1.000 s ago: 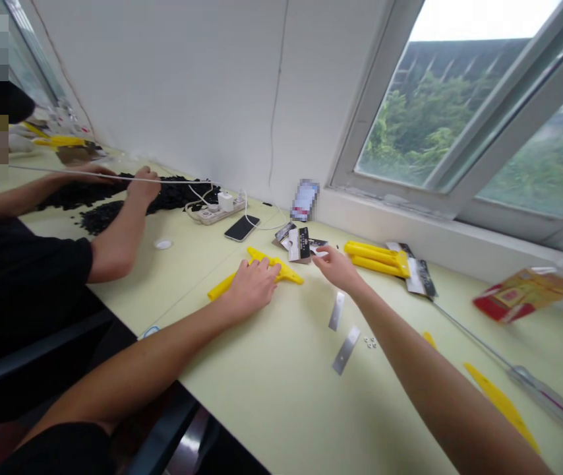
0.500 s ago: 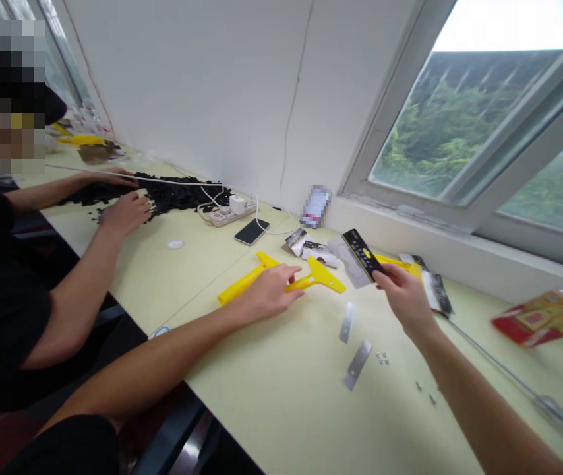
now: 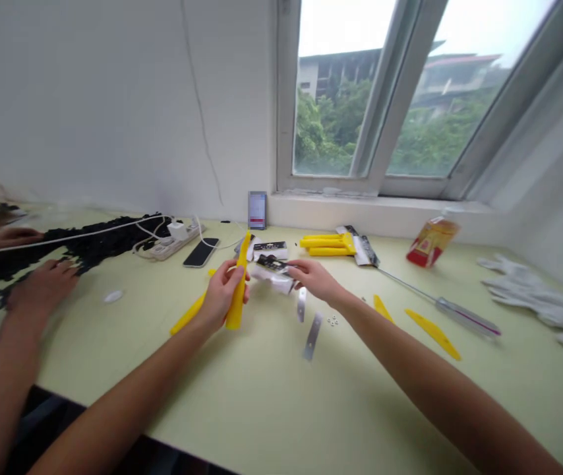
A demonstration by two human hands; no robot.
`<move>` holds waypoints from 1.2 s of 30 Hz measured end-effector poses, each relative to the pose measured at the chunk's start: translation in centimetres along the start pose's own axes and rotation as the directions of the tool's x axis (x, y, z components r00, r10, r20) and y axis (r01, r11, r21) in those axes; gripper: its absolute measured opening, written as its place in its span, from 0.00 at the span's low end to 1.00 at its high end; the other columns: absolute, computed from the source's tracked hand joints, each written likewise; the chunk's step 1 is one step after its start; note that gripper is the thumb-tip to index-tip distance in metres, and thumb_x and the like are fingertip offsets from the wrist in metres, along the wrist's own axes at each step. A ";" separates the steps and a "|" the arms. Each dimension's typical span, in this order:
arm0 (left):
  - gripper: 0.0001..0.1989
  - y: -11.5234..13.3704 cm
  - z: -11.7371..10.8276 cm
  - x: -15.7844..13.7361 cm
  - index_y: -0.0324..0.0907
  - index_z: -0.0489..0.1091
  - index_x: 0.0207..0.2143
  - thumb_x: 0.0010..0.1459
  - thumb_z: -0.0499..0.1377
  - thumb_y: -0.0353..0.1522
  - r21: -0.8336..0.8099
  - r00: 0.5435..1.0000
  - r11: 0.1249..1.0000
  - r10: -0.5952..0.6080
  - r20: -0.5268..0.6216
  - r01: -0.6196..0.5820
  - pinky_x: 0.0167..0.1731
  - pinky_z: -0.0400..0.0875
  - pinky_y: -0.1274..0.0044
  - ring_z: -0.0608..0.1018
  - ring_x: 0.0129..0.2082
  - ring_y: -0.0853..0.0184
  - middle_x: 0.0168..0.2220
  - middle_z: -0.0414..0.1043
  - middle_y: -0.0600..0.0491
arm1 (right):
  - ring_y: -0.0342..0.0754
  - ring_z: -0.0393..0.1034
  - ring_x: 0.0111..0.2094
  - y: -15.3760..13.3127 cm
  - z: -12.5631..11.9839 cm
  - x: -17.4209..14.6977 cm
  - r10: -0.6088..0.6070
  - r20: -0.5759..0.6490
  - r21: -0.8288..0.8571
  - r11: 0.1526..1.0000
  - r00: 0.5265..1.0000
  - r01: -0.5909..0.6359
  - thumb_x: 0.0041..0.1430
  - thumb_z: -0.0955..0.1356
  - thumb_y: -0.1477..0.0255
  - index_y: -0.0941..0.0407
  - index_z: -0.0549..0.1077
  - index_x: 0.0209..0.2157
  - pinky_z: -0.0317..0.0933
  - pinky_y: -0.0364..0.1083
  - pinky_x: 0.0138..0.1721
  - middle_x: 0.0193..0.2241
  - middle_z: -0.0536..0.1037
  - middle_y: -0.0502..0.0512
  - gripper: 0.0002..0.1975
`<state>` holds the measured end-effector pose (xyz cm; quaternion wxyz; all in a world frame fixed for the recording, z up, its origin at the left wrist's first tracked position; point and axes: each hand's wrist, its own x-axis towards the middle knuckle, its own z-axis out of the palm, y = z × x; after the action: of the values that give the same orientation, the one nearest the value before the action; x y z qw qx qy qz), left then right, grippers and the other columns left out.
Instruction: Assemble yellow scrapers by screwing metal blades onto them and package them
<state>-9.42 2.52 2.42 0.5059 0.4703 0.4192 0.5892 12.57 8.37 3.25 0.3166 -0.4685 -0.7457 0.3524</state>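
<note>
My left hand [image 3: 221, 291] is wrapped round a yellow plastic scraper [image 3: 235, 313], held up off the table and seen nearly edge-on. Under that forearm lies another yellow handle [image 3: 186, 318], partly covered. My right hand [image 3: 318, 281] pinches the black header card of a clear plastic package [image 3: 277, 281], low over the table. Two metal blades [image 3: 313, 336] with holes lie just below that hand. Several small nuts [image 3: 332, 321] sit to their right. Beyond my right forearm are a flat yellow strip [image 3: 432, 332] and a second yellow piece [image 3: 383, 309].
Further back are a phone [image 3: 201, 253], a power strip [image 3: 175, 242], a propped-up screen [image 3: 257, 211] and stacked yellow handles [image 3: 328, 245]. On the right are a screwdriver [image 3: 467, 318], a bottle [image 3: 430, 242] and white gloves [image 3: 529, 290]. A co-worker's hand [image 3: 47, 287] is by black pieces [image 3: 108, 243].
My view has swung right. My left hand has lifted the yellow scraper and turned it upright. My right hand has lowered the package towards the other black-and-white packages.
</note>
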 end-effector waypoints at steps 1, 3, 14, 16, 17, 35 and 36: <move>0.18 0.0 -0.2 -0.2 0.43 0.62 0.41 0.55 0.63 0.43 -0.004 1.000 1.000 0.005 0.008 -0.005 0.19 0.66 0.80 0.71 0.18 0.74 0.31 0.68 0.58 | 0.46 0.74 0.31 -0.5 0.1 0.3 -0.013 0.016 -0.005 1.000 1.000 0.014 0.61 0.64 0.67 0.57 0.76 0.44 0.69 0.45 0.34 0.33 0.80 0.54 0.14; 0.16 0.0 -0.5 -0.4 0.43 0.62 0.41 0.56 0.63 0.40 -0.024 0.998 0.999 -0.028 0.061 0.029 0.19 0.66 0.80 0.71 0.19 0.74 0.31 0.68 0.58 | 0.47 0.74 0.39 -0.7 -0.8 -0.2 -0.032 0.009 -0.034 0.999 0.999 0.033 0.61 0.65 0.66 0.55 0.75 0.48 0.67 0.48 0.42 0.39 0.80 0.55 0.16; 0.11 0.0 2.3 -0.3 0.40 0.66 0.38 0.54 0.62 0.34 -0.044 0.881 0.925 -0.344 0.325 0.377 0.19 0.70 0.77 0.73 0.24 0.70 0.36 0.70 0.51 | 0.52 0.74 0.42 8.8 -13.1 -12.6 0.113 -0.077 -0.457 0.879 0.991 -0.136 0.61 0.63 0.64 0.52 0.77 0.43 0.67 0.52 0.44 0.43 0.80 0.56 0.14; 0.11 -0.3 3.6 -0.4 0.40 0.66 0.38 0.55 0.62 0.35 -0.043 0.867 0.923 -0.343 0.360 0.383 0.18 0.70 0.77 0.73 0.23 0.70 0.35 0.69 0.51 | 0.52 0.72 0.47 8.8 -13.8 -13.4 0.095 -0.044 -0.483 0.870 0.995 -0.104 0.60 0.64 0.64 0.52 0.76 0.45 0.65 0.53 0.49 0.47 0.78 0.56 0.15; 0.12 -0.6 4.2 -0.5 0.40 0.65 0.38 0.55 0.62 0.35 -0.050 0.865 0.923 -0.339 0.370 0.383 0.17 0.70 0.77 0.73 0.23 0.70 0.35 0.69 0.51 | 0.52 0.71 0.49 8.6 -13.9 -13.5 0.070 -0.014 -0.492 0.868 0.997 -0.067 0.60 0.65 0.64 0.51 0.76 0.46 0.63 0.54 0.52 0.48 0.77 0.56 0.15; 0.23 -2.9 4.2 -2.3 0.45 0.57 0.43 0.52 0.66 0.39 0.066 0.750 0.896 -0.406 0.523 0.439 0.14 0.71 0.78 0.76 0.18 0.71 0.36 0.65 0.58 | 0.54 0.68 0.53 9.8 -12.2 -13.6 -0.091 0.026 -0.605 0.791 0.996 0.088 0.61 0.64 0.66 0.53 0.75 0.47 0.59 0.55 0.57 0.50 0.75 0.59 0.15; 0.24 -3.0 4.3 -2.3 0.46 0.57 0.42 0.51 0.67 0.39 0.066 0.760 0.898 -0.406 0.507 0.435 0.13 0.70 0.78 0.75 0.17 0.71 0.36 0.65 0.58 | 0.54 0.67 0.54 10.2 -12.3 -13.6 -0.073 0.027 -0.612 0.788 0.997 0.075 0.61 0.64 0.66 0.53 0.74 0.49 0.59 0.56 0.58 0.53 0.74 0.59 0.17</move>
<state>-4.45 0.69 0.10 0.7302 0.4882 0.3487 0.3269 32.20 1.84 -0.25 0.1607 -0.5159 -0.8376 0.0802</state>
